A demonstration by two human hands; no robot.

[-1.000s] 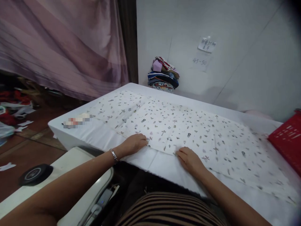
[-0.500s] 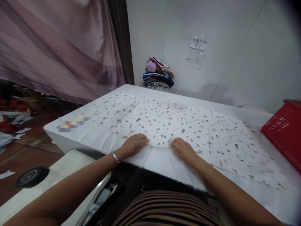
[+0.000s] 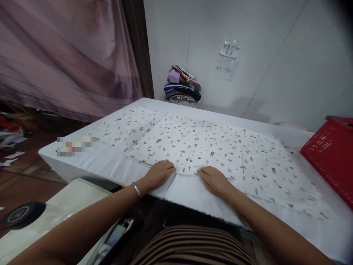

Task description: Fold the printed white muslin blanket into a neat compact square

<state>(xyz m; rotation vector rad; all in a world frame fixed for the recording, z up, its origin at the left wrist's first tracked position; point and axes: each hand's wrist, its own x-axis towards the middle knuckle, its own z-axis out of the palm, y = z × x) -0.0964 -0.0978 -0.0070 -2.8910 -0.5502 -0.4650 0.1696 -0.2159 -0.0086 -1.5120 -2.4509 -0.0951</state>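
Note:
A thin white cloth (image 3: 176, 143) printed with small palm trees and other little motifs lies spread over the white-covered table (image 3: 190, 195). Along its near edge, my left hand (image 3: 160, 173), with a silver bracelet on the wrist, has its fingers closed on the hem. My right hand (image 3: 213, 180) pinches the same hem a short way to the right. Between the two hands a short stretch of edge shows. The thumbs are mostly hidden. Fold creases run across the cloth, which reaches far to both sides.
A red plastic basket (image 3: 329, 154) stands at the table's right end. Folded fabrics (image 3: 182, 86) are stacked by the wall at the back. A blurred-out small item (image 3: 75, 146) lies at the left corner. A white machine surface with a black knob (image 3: 23, 214) is at lower left.
The view has turned slightly to the right. My hands stay on the hem, with the gap between them a little narrower.

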